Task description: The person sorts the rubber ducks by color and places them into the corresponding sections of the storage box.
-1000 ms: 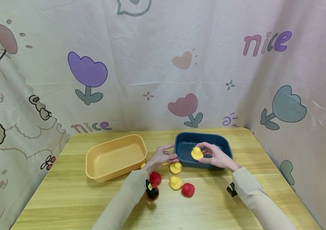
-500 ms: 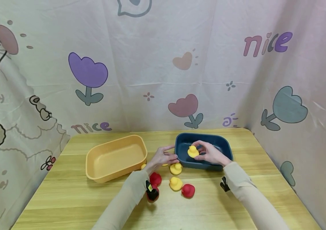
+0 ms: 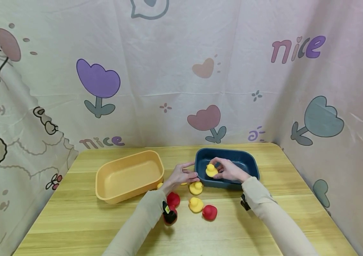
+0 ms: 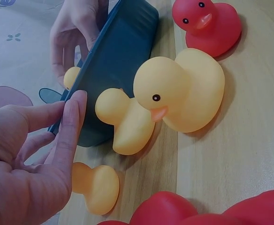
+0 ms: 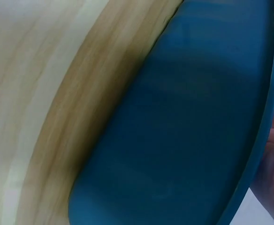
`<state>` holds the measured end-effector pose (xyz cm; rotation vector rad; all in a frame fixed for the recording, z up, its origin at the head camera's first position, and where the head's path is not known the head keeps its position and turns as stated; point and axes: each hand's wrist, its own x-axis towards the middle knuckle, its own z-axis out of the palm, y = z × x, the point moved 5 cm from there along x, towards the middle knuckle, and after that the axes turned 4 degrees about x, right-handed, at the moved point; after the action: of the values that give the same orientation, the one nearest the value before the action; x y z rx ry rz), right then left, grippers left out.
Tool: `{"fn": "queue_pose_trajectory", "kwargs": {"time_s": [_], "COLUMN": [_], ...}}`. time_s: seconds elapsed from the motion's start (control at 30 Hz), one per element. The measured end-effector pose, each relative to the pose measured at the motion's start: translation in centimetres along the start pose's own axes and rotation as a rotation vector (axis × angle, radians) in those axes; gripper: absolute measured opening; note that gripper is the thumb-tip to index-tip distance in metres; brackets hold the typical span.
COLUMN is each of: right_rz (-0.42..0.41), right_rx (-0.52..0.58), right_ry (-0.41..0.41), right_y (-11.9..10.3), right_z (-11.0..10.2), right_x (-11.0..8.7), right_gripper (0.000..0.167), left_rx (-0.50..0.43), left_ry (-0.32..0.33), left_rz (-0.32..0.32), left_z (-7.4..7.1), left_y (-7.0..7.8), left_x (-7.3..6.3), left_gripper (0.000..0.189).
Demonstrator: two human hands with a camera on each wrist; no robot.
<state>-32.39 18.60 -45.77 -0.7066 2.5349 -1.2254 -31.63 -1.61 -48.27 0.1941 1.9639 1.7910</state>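
Observation:
In the head view, my right hand (image 3: pixel 229 170) pinches a yellow rubber duck (image 3: pixel 211 170) inside the dark blue bin (image 3: pixel 248 163), toward its left end. My left hand (image 3: pixel 181 174) holds that bin's near left corner, thumb on one side and fingers along the front wall, as the left wrist view shows. Close by on the table are yellow ducks (image 3: pixel 196 188) (image 3: pixel 195 204) and red ducks (image 3: pixel 209 212) (image 3: pixel 173 199). Another red duck is partly hidden by the left wrist strap. In the right wrist view the bin's wall (image 5: pixel 174 122) hides most of the right hand (image 5: pixel 273 164).
A yellow-orange bin (image 3: pixel 130 176) stands on the left of the wooden table (image 3: pixel 72 227). One yellow duck (image 3: pixel 159 185) shows beside its near right corner, partly behind my left arm. A printed curtain (image 3: pixel 156 71) surrounds the back and sides.
My right hand has moved left within the blue bin, carrying the yellow duck toward the bin's left end. My left hand has stayed at the corner.

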Motion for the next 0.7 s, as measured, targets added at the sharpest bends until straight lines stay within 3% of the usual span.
{"fn": "queue_pose_trajectory", "kwargs": {"time_s": [0.33,0.7], "right_rz": [-0.022,0.031], "right_rx": [-0.061,-0.193], "right_ry": [-0.04,-0.104], "right_y": [-0.1,0.0], "right_z": [0.3,1.0], "right_x": [0.7,2.0], "right_gripper": [0.041,0.039], "left_rx": [0.006,0.016], "left_ry": [-0.003,0.009], "left_rz": [0.002,0.001], "left_z": [0.0,0.0], "left_y": [-0.1,0.1], "left_x": [0.0,-0.1], "left_gripper": [0.062,0.06]}}
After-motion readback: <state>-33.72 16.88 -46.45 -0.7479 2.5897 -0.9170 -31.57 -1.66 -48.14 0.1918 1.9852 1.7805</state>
